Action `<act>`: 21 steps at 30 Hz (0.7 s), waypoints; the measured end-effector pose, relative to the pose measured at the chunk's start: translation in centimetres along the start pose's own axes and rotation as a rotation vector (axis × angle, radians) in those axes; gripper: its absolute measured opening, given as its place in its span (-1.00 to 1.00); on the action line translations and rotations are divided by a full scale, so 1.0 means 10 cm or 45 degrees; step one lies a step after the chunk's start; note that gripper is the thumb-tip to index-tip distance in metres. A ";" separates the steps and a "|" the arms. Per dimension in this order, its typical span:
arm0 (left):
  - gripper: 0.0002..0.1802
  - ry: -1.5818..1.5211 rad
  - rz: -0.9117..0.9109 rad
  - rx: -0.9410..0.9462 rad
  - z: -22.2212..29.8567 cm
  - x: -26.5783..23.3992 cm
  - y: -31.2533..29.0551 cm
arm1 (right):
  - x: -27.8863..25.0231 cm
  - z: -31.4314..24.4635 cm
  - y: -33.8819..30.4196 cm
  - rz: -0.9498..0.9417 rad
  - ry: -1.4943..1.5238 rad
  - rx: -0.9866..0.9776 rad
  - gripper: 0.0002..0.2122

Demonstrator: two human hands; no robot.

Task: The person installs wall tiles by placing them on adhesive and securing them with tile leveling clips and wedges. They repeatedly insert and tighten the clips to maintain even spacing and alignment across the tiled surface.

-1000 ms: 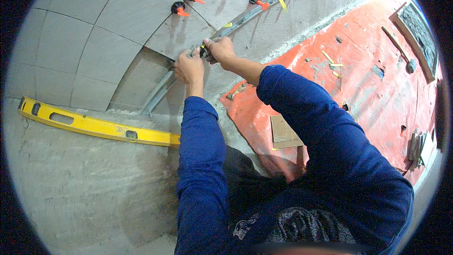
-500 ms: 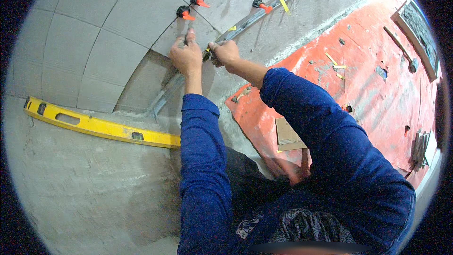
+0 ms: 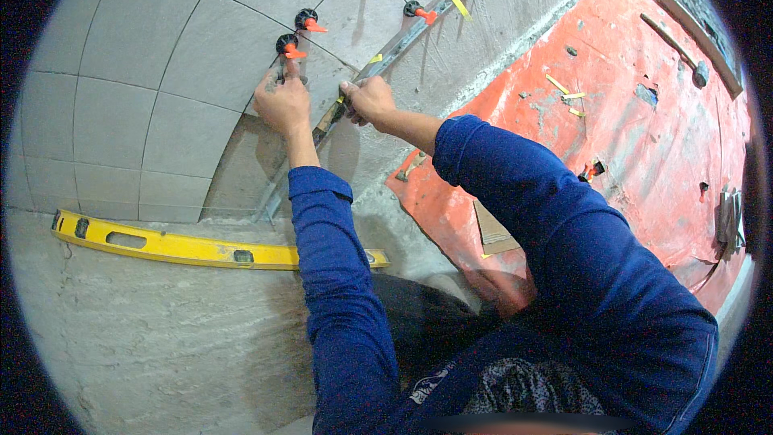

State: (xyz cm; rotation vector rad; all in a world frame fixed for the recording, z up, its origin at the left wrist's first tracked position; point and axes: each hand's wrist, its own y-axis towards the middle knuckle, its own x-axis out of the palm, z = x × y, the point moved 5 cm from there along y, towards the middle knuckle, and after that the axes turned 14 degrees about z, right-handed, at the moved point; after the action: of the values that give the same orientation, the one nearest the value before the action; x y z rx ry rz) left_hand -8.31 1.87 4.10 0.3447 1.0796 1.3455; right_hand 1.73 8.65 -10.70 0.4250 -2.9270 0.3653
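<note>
My left hand (image 3: 282, 105) rests on a grey tile (image 3: 326, 76), its fingers stretched toward the nearest black tile-levelling clip with an orange wing (image 3: 288, 47). My right hand (image 3: 369, 101) is closed at the tile's edge, beside a metal straightedge (image 3: 398, 42) that runs diagonally along the tile row. From under its fingers shows a narrow tan and dark piece (image 3: 328, 119), lying against the straightedge; its kind is not clear. Below my left hand is an untiled patch of mortar (image 3: 241, 157).
A yellow spirit level (image 3: 177, 246) lies on the bare floor left of my arms. More clips (image 3: 414, 10) stand at the joints. To the right, a stained red sheet (image 3: 596, 105) carries a mallet (image 3: 680, 52), cardboard (image 3: 495, 229) and a mortar tray (image 3: 702, 24).
My left hand has shifted left, away from my right hand and closer to the nearest clip, uncovering the narrow tan piece. My right hand stays at the tile's edge. The view has shifted.
</note>
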 end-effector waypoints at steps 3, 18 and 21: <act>-0.62 0.089 0.042 0.089 0.07 -0.04 -0.01 | 0.02 0.03 0.03 0.008 -0.014 0.026 -0.65; -0.36 0.106 0.051 0.041 0.22 -0.10 -0.25 | -0.05 -0.07 0.00 0.072 -0.139 0.038 -0.62; -0.35 0.132 0.017 -0.020 0.18 -0.04 -0.37 | -0.02 -0.01 0.05 0.048 -0.113 -0.014 -0.62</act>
State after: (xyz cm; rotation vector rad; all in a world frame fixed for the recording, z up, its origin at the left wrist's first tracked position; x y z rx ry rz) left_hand -4.56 1.21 2.46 0.2735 1.1541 1.3955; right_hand 1.81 9.20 -10.73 0.3946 -3.0253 0.3438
